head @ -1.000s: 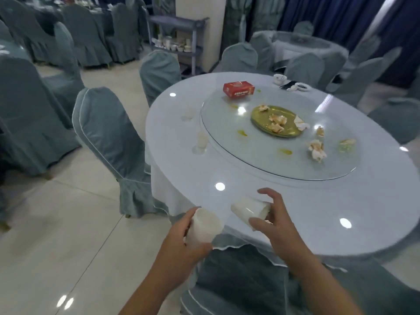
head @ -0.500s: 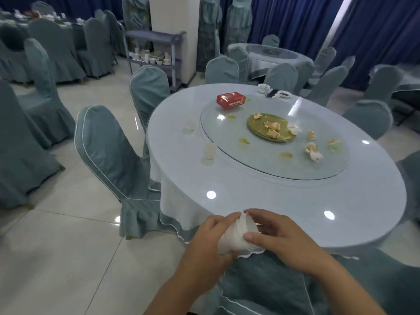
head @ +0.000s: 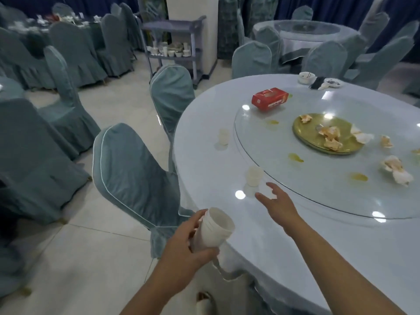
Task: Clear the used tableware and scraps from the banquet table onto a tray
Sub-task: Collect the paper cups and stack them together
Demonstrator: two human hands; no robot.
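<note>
My left hand (head: pixel 181 246) grips a stack of white plastic cups (head: pixel 213 228), tilted with the mouth up, just off the near edge of the round banquet table (head: pixel 204 155). My right hand (head: pixel 276 205) reaches over the table with fingers spread, a short way below a small white cup (head: pixel 254 176) that stands beside the glass turntable (head: pixel 295 178). Another white cup (head: pixel 223 137) stands farther along the rim. A gold plate (head: pixel 304 133) with scraps, crumpled napkins (head: pixel 396 170), sauce smears and a red box (head: pixel 270 98) sit on the turntable.
A small bowl (head: pixel 306 77) and a saucer (head: pixel 333 83) sit at the table's far edge. Covered chairs (head: pixel 134 178) stand close along the left side of the table. A grey service cart (head: pixel 175 46) with crockery stands by the pillar. More tables and chairs fill the room.
My hands were together nesting one cup into the other. Now the left hand alone holds the stacked cups and the right hand has stretched out towards the cup on the table. The view has shifted left.
</note>
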